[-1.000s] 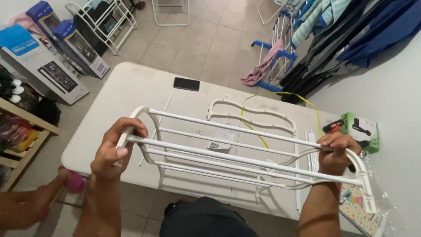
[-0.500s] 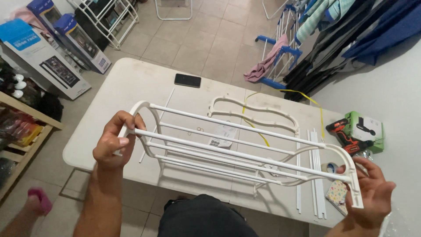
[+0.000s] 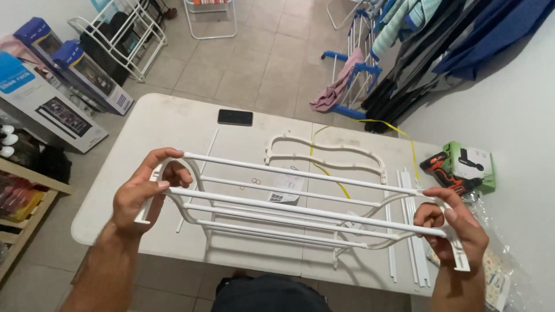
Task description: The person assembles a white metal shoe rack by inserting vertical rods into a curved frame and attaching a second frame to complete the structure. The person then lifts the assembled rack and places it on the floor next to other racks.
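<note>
**Both hands on the white rack frame above the table**

Your left hand [image 3: 141, 196] is wrapped around the curved left end piece of the white rack frame [image 3: 300, 211], fingers closed over the plastic. The frame spans across in front of you, its rods running level above the white folding table [image 3: 173, 124]. Beneath it on the table lie a black phone [image 3: 235, 117], a folded paper sheet [image 3: 284, 188], a second curved white end piece [image 3: 324, 153] and a yellow tape [image 3: 329, 173]. Loose white rods [image 3: 407, 231] lie further right. Your right hand [image 3: 454, 228] clamps the frame's right end piece. Beyond it sit an orange drill [image 3: 445, 170] and a green box [image 3: 477, 164].
</note>
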